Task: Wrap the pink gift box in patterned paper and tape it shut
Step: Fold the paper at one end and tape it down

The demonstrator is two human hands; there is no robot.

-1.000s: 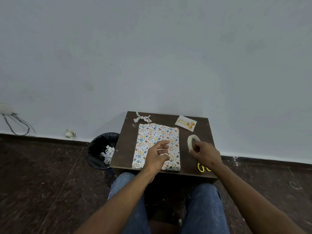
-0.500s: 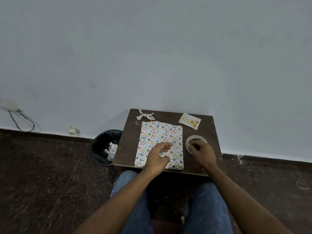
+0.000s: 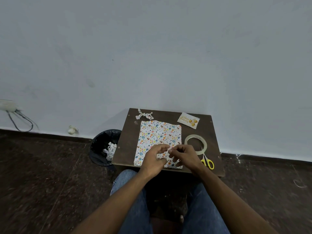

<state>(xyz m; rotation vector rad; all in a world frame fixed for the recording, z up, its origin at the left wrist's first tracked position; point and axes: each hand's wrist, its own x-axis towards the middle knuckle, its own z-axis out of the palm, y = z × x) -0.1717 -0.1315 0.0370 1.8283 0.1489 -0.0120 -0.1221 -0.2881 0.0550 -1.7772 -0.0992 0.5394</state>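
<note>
- The wrapped box (image 3: pixel 159 137), covered in patterned paper, lay flat on the small dark table (image 3: pixel 128 139), taking up the middle of its top.
- The left hand (image 3: pixel 152 160) hovered over the near end of the wrapped box, fingers curled with thumb and forefinger close together; whether they pinched anything could not be told.
- The right hand (image 3: pixel 184 154) was just beside it, also over the near end of the wrapped box, fingertips drawn toward the left hand's; what it held, if anything, was too small to make out.
- The tape roll (image 3: pixel 195 144) lay flat just right of the wrapped box.
- The yellow-handled scissors (image 3: pixel 208 162) lay right of the wrapped box, nearer the person than the tape roll.
- A greeting card (image 3: pixel 188 120) sat beyond the wrapped box's far right corner.
- A paper bow (image 3: pixel 144 114) lay beyond its far left corner.
- A black bin (image 3: pixel 104 146) stood on the floor, left of the wrapped box.
</note>
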